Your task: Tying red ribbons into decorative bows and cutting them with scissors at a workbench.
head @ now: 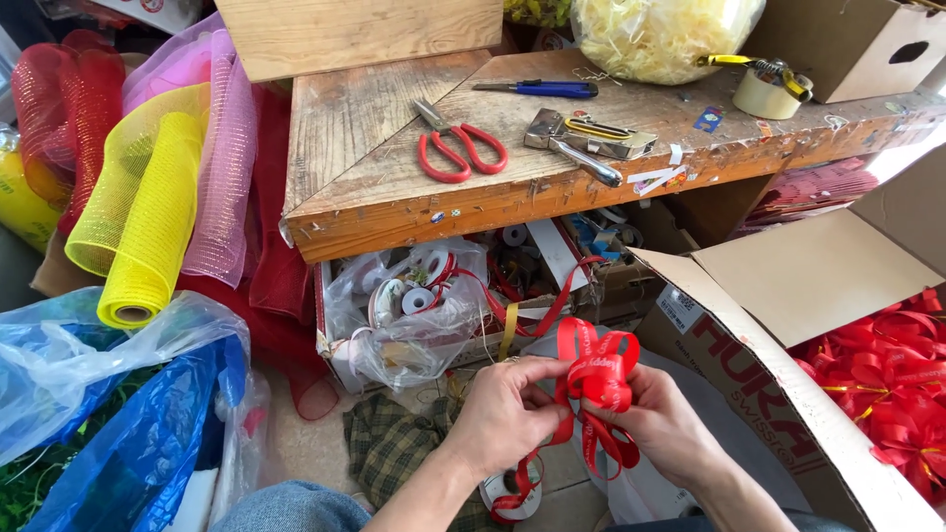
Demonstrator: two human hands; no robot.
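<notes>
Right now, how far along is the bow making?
Done: finished red bows fill the cardboard box. In hand: the left hand and right hand each grip a red ribbon bow, looped but uncut; its tail runs down to a spool. Scissors lie on the bench.

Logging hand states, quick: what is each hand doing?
Left hand: closed, pinching the looped red ribbon bow.
Right hand: closed on the same bow.
</notes>
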